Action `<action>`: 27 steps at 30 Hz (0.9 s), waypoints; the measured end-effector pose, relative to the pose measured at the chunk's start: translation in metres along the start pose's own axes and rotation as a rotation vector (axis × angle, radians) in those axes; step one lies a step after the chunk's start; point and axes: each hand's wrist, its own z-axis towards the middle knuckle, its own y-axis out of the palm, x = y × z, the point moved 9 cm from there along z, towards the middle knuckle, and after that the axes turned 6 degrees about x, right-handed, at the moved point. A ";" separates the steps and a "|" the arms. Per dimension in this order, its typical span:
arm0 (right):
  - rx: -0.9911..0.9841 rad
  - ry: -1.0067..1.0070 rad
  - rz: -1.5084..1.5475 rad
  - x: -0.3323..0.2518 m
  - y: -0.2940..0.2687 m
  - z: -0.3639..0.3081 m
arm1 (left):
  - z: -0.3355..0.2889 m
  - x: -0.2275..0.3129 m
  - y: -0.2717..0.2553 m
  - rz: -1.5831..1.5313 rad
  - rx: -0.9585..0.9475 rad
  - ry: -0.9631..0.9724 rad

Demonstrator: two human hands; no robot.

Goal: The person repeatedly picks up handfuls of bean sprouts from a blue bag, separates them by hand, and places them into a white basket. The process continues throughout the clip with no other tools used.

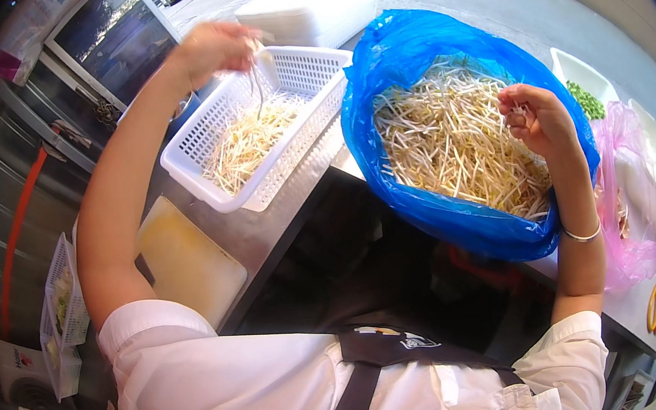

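Note:
My left hand (216, 50) is raised over the far end of a white perforated basket (195, 175). Its fingers are closed, and a few bean sprouts dangle from them. A loose pile of bean sprouts (246, 148) covers part of the basket's bottom. To the right, a large blue plastic bag (367, 145) stands wide open, full of more bean sprouts (454, 145). Above the right side of that heap is my right hand (541, 121), its fingers curled around a small pinch of pale sprouts.
White foam boxes (268, 14) are stacked behind the basket. A cutting board (189, 258) lies at the near left. On the right are a tub of chopped greens (586, 97), a pink plastic bag (627, 196) and orange-handled scissors (655, 308). Small baskets (64, 296) stand far left.

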 end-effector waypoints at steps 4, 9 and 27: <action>0.048 -0.018 0.004 -0.002 -0.003 -0.002 | -0.016 -0.027 0.004 0.675 -0.092 -0.021; 0.089 -0.053 0.039 -0.005 -0.010 -0.001 | -0.014 0.068 0.065 0.391 -0.109 0.506; 0.242 -0.267 0.268 -0.041 -0.072 0.002 | -0.066 0.091 0.327 0.818 -0.544 0.949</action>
